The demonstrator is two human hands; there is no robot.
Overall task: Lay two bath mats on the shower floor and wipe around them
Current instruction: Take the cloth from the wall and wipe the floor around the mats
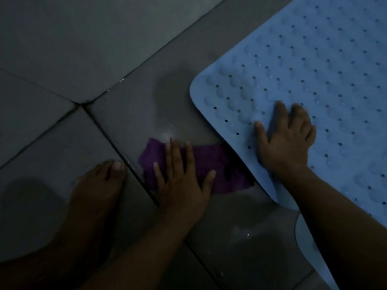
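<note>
Dim grey tiled floor (73,49), grout lines crossing at left, wet patches near centre. Bare foot (98,185) at lower left, heel lost in shadow. Left hand (184,181) flat, fingers spread, pressing purple cloth (215,164) just beside mat edge. Right hand (287,139) flat, open, on blue mat (324,70) near its rounded corner. Second mat (303,233) partly hidden under forearm. Open floor upper left.
</note>
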